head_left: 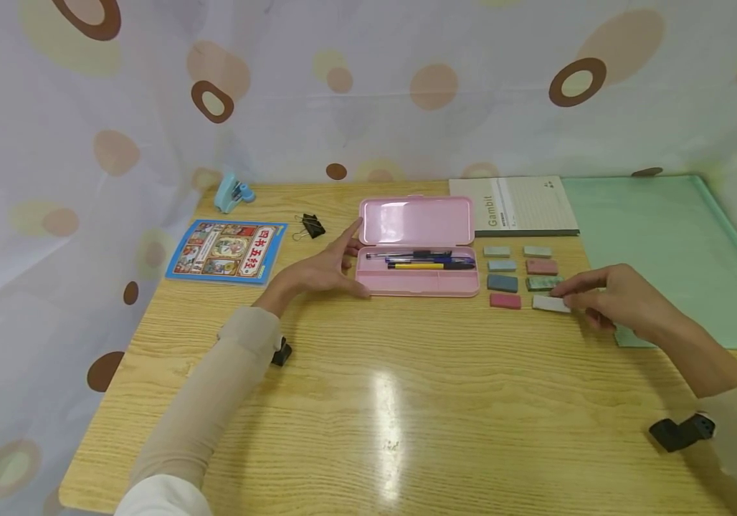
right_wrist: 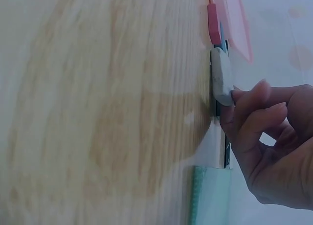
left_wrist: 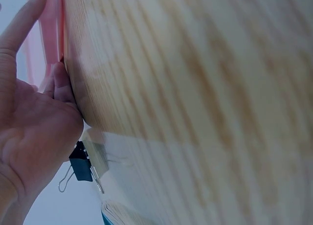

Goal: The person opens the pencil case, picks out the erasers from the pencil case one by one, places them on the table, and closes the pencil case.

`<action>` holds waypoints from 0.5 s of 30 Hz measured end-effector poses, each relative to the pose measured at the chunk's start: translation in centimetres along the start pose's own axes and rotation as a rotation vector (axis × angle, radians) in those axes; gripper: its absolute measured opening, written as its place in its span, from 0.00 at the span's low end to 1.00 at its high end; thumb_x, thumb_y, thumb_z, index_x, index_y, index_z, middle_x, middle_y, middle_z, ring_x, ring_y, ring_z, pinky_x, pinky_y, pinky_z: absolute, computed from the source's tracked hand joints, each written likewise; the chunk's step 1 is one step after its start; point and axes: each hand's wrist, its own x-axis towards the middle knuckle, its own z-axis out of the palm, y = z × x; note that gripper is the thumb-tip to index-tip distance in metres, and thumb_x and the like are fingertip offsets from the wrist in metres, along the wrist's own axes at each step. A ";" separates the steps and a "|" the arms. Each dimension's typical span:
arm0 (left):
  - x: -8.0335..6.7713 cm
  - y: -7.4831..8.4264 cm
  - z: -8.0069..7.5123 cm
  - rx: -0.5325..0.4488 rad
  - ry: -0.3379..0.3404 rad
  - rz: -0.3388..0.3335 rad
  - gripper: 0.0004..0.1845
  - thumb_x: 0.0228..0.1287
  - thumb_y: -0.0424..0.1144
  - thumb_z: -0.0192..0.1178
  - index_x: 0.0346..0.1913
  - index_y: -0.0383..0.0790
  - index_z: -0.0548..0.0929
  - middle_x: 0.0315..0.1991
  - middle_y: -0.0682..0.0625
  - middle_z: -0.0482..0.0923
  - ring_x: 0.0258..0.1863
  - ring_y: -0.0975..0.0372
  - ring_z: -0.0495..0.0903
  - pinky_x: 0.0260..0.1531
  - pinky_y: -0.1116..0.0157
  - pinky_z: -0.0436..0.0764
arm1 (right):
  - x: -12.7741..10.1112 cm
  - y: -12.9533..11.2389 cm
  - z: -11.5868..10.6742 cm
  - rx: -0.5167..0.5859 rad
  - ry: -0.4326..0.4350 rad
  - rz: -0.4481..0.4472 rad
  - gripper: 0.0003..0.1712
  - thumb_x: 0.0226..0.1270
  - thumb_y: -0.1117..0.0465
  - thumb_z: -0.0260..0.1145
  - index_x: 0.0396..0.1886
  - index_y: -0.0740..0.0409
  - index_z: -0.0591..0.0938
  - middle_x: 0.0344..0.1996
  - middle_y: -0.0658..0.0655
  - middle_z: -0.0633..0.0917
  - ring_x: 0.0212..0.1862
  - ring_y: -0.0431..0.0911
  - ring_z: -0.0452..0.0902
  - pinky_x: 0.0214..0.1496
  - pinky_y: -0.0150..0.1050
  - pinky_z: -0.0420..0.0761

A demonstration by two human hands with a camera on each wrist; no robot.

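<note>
Nearest to me, both sleeves reach out over the table (head_left: pixel 368 430). I have my right hand (head_left: pixel 620 301) at the right side, thumb and fingertips pinching the end of a white eraser (head_left: pixel 550 304) that lies flat on the wood; the wrist view shows the eraser (right_wrist: pixel 221 76) caught between those fingertips. It sits at the near right corner of a small grid of erasers, with a red one (head_left: pixel 505 301) just beside it on the left and a green one (head_left: pixel 541 283) just behind it.

I keep my left hand (head_left: pixel 323 271) against the left end of the open pink case (head_left: pixel 416 247), fingers straight, thumb touching its near corner, gripping nothing. Pens (head_left: pixel 420 259) lie in the case tray.

Behind the erasers lies a notebook (head_left: pixel 513 206); a green mat (head_left: pixel 672 251) lies to their right. Left of the case are a binder clip (head_left: pixel 309 226), a picture book (head_left: pixel 226 251) and a blue stapler (head_left: pixel 233 192).
</note>
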 end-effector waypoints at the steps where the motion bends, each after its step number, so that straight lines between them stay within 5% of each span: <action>1: 0.0 0.0 0.0 0.000 0.000 0.001 0.72 0.55 0.44 0.81 0.83 0.68 0.30 0.76 0.44 0.56 0.68 0.52 0.63 0.74 0.52 0.63 | 0.1 0.0 -0.1 0.000 0.003 0.003 0.20 0.80 0.61 0.61 0.61 0.71 0.82 0.15 0.57 0.76 0.17 0.45 0.67 0.18 0.45 0.73; 10: 0.0 0.1 0.1 0.007 0.001 0.010 0.72 0.55 0.44 0.81 0.84 0.67 0.30 0.75 0.44 0.56 0.67 0.52 0.64 0.73 0.52 0.63 | 1.3 -1.1 -1.4 -0.044 0.055 -0.010 0.23 0.80 0.53 0.63 0.62 0.66 0.82 0.29 0.60 0.83 0.21 0.49 0.72 0.20 0.45 0.74; 15: 0.0 0.0 0.1 0.021 0.007 0.013 0.71 0.55 0.44 0.80 0.84 0.66 0.30 0.74 0.44 0.57 0.66 0.52 0.64 0.73 0.52 0.64 | 3.1 -2.5 -1.1 0.037 0.114 -0.043 0.27 0.75 0.47 0.68 0.62 0.63 0.82 0.34 0.57 0.85 0.26 0.50 0.75 0.22 0.46 0.75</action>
